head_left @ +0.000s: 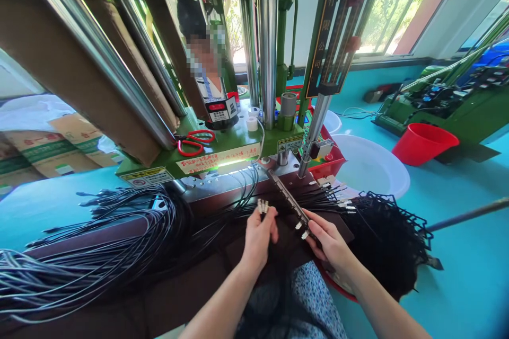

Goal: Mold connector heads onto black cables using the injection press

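In the head view, the left hand [258,237] is closed tight on a few black wires [254,196], and their small metal tips [262,205] poke out just above the fingers. The right hand [328,241] grips a long dark bar [288,198] (it slants up toward the green press machine [238,156]). A big bunch of black wires [119,238] lies off to the left.

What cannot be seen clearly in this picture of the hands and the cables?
Head view:
- Wires behind the metal terminals: hidden by the fingers of the left hand.
- Lower part of the dark bar: hidden by the right hand.
- Text on the white-and-yellow label: too small.
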Tool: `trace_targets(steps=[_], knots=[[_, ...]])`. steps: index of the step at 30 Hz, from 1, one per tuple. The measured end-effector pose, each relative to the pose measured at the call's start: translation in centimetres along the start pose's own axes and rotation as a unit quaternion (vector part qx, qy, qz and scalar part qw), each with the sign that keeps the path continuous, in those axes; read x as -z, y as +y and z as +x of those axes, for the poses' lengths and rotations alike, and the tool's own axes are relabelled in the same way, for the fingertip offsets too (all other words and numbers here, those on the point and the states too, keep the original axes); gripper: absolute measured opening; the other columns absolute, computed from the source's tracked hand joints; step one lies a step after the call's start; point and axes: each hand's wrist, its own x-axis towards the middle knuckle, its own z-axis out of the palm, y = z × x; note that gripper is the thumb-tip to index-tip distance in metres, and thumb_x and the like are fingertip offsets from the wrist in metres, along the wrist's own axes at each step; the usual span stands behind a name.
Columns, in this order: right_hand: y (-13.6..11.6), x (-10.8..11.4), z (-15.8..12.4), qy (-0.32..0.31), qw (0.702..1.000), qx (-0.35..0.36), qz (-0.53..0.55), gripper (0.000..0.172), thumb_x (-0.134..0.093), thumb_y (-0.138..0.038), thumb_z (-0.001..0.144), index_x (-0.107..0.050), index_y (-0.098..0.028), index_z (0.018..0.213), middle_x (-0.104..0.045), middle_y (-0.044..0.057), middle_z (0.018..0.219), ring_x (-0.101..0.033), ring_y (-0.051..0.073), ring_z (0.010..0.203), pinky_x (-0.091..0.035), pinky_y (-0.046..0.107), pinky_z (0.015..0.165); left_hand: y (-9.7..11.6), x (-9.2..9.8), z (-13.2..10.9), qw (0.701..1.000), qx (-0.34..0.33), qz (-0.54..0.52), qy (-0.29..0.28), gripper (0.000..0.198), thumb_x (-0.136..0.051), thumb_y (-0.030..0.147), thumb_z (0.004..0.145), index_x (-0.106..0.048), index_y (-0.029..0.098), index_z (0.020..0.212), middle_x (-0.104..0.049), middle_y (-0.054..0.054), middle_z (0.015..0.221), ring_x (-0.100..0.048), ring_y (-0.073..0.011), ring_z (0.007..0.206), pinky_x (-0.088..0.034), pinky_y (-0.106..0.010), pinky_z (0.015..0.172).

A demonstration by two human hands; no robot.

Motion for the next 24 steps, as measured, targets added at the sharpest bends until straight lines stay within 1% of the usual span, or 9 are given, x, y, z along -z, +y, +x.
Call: trace_targets(steps=[1,3,6,8,10,12,18,22,24], knots=[[0.0,0.1,0.1,-0.001,1.000,-0.005,0.008,0.056,-0.049,-0.047,0.084,-0.042,-0.015,0.129,-0.039,-0.008,0.047,-0.027,0.003,0.031,-0.017,0.014,0.029,0.1,0.2,0.1,1.000,0.018,-0.022,0.005,0.034,-0.058,0.050,0.071,-0.042,0.020,0.068,-0.030,0.012,0.039,-0.024,-0.0034,0.031,-0.021,-0.016,0.031],[0.1,0.3,0.2,-0.004,1.000,-0.012,0.019,0.055,-0.048,-0.046,0.084,-0.041,-0.016,0.130,-0.039,-0.008,0.046,-0.027,0.003,0.030,-0.016,0.014,0.029,0.1,0.4,0.2,0.998,0.051,-0.033,-0.020,0.037,-0.052,0.055,0.073,-0.037,0.022,0.069,-0.024,0.014,0.038,-0.017,-0.0036,0.028,-0.014,-0.016,0.028],[0.1,0.3,0.3,-0.005,1.000,-0.014,0.019,0.056,-0.050,-0.047,0.083,-0.042,-0.016,0.130,-0.040,-0.008,0.046,-0.027,0.002,0.030,-0.017,0.014,0.029,-0.5,0.0,0.0,0.995,0.076,0.003,-0.069,0.037,-0.052,0.055,0.072,-0.034,0.023,0.070,-0.026,0.014,0.041,-0.017,-0.0029,0.029,-0.012,-0.015,0.028],[0.1,0.2,0.2,-0.008,1.000,-0.012,0.010,0.057,-0.051,-0.047,0.083,-0.043,-0.014,0.129,-0.040,-0.008,0.046,-0.027,0.002,0.030,-0.019,0.013,0.029,-0.9,-0.4,-0.1,0.992,0.072,0.035,-0.093,0.035,-0.057,0.050,0.071,-0.035,0.022,0.069,-0.027,0.014,0.041,-0.017,-0.0020,0.029,-0.013,-0.014,0.028],[0.1,0.2,0.2,-0.017,1.000,-0.013,0.003,0.057,-0.050,-0.047,0.083,-0.043,-0.014,0.128,-0.039,-0.008,0.046,-0.027,0.002,0.030,-0.019,0.013,0.029,-1.1,-0.7,-0.2,0.991,0.057,0.059,-0.102,0.033,-0.059,0.046,0.070,-0.038,0.021,0.069,-0.029,0.013,0.040,-0.020,-0.0015,0.029,-0.015,-0.014,0.029],[0.0,0.3,0.2,-0.027,0.999,-0.016,-0.003,0.057,-0.050,-0.047,0.083,-0.043,-0.014,0.129,-0.039,-0.008,0.045,-0.026,0.002,0.030,-0.019,0.013,0.029,-1.1,-0.7,-0.2,0.992,0.044,0.067,-0.095,0.033,-0.061,0.045,0.069,-0.041,0.020,0.067,-0.031,0.013,0.038,-0.022,-0.0015,0.029,-0.016,-0.015,0.030],[-0.1,0.3,0.3,-0.049,0.998,-0.021,-0.032,0.058,-0.050,-0.048,0.082,-0.043,-0.015,0.129,-0.038,-0.008,0.046,-0.025,0.003,0.032,-0.019,0.015,0.029,-1.0,-0.5,-0.2,0.996,0.045,0.054,-0.061,0.034,-0.066,0.045,0.064,-0.045,0.018,0.064,-0.032,0.012,0.035,-0.023,-0.0021,0.028,-0.016,-0.018,0.031],[0.1,-0.3,0.4,-0.053,0.998,0.005,-0.040,0.056,-0.052,-0.047,0.082,-0.045,-0.017,0.128,-0.040,-0.007,0.052,-0.028,0.003,0.038,-0.019,0.016,0.034,-1.3,-0.6,-0.1,0.998,0.040,0.044,-0.032,0.035,-0.069,0.043,0.061,-0.045,0.017,0.061,-0.033,0.012,0.038,-0.023,-0.0012,0.031,-0.015,-0.018,0.033],[0.1,-0.5,0.4,-0.061,0.997,0.011,-0.043,0.055,-0.052,-0.046,0.083,-0.045,-0.017,0.128,-0.039,-0.007,0.052,-0.028,0.003,0.038,-0.018,0.016,0.034,-1.4,-0.6,0.0,0.998,0.042,0.038,-0.021,0.036,-0.070,0.043,0.059,-0.045,0.017,0.061,-0.033,0.011,0.040,-0.023,-0.0010,0.032,-0.015,-0.017,0.033]])
